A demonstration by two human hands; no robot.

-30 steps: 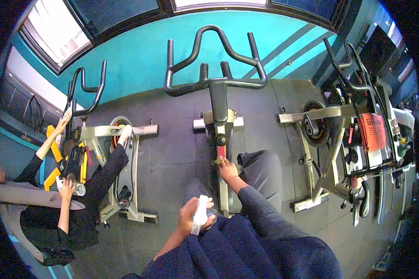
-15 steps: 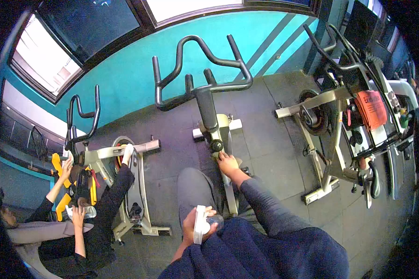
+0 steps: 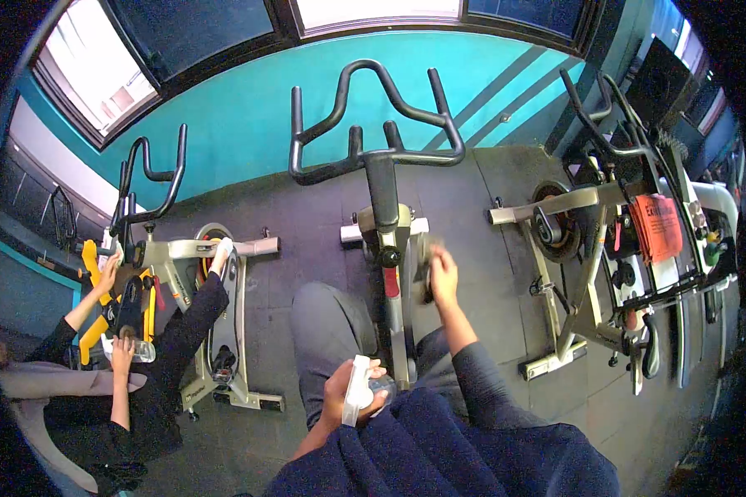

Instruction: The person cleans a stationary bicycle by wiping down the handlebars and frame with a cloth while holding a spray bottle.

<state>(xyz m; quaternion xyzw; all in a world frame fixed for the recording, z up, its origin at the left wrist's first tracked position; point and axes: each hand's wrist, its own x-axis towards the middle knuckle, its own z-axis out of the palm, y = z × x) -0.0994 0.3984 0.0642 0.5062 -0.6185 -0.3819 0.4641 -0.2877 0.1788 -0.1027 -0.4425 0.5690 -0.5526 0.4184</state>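
Note:
My left hand (image 3: 340,396) is closed around a clear bottle with a white top (image 3: 359,391), held low in front of my dark top. An exercise bike (image 3: 384,197) stands straight ahead, its black handlebars pointing away from me. To the right of its frame is my right hand (image 3: 443,277), fingers bent against a blurred greyish thing (image 3: 424,263). Whether that is a cloth or part of the bike I cannot make out. A red patch (image 3: 391,282) shows on the bike's frame below the black knob (image 3: 389,255).
At left, another person's hands (image 3: 121,354) work at a second bike (image 3: 244,248), one holding a clear container (image 3: 143,352). On the right stands a third bike (image 3: 584,199), near an orange cloth (image 3: 657,228) hanging from a rack. A turquoise wall (image 3: 249,124) closes the far side.
My right hand has left the bike's frame and moved right and slightly up, uncovering the red patch. The left hand keeps the bottle. The view has shifted slightly.

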